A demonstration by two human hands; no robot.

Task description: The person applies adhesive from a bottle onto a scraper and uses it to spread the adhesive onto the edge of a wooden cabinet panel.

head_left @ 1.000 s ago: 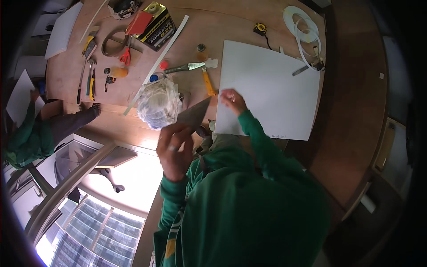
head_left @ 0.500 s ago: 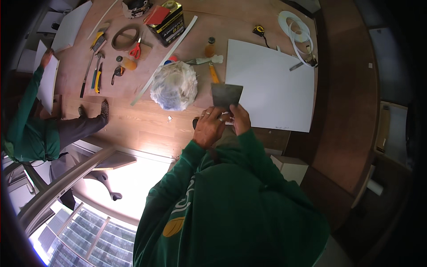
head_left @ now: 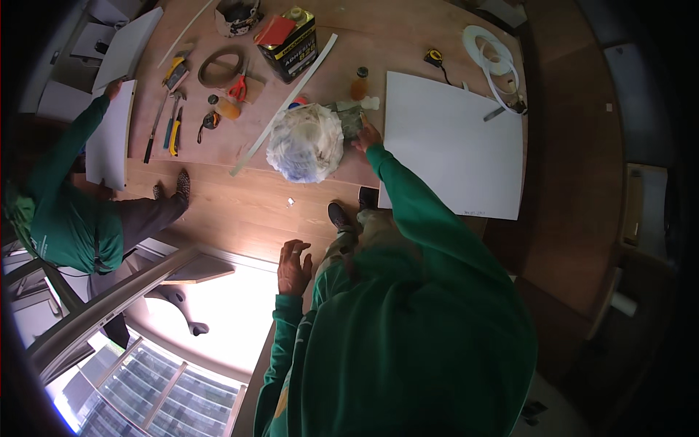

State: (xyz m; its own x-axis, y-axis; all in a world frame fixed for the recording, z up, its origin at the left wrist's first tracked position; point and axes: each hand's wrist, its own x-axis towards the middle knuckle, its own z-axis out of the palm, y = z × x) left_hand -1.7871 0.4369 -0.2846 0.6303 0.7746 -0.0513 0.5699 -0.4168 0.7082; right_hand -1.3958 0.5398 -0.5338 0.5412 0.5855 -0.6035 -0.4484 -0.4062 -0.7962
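The right hand [head_left: 370, 135] is gripping the right edge of a dark flat plate [head_left: 350, 125] — fingers drawn in, hardly any gap showing — and the plate is lying immediately left of that grip, its long axis hard to tell (it is looking nearly square from here). A crumpled white plastic bundle [head_left: 306, 142] is sitting further left of the grip, while a white panel [head_left: 455, 146] is lying close on its right. The left hand [head_left: 293, 274] is hanging well apart, back toward the body, fingers loosely spread and holding nothing.
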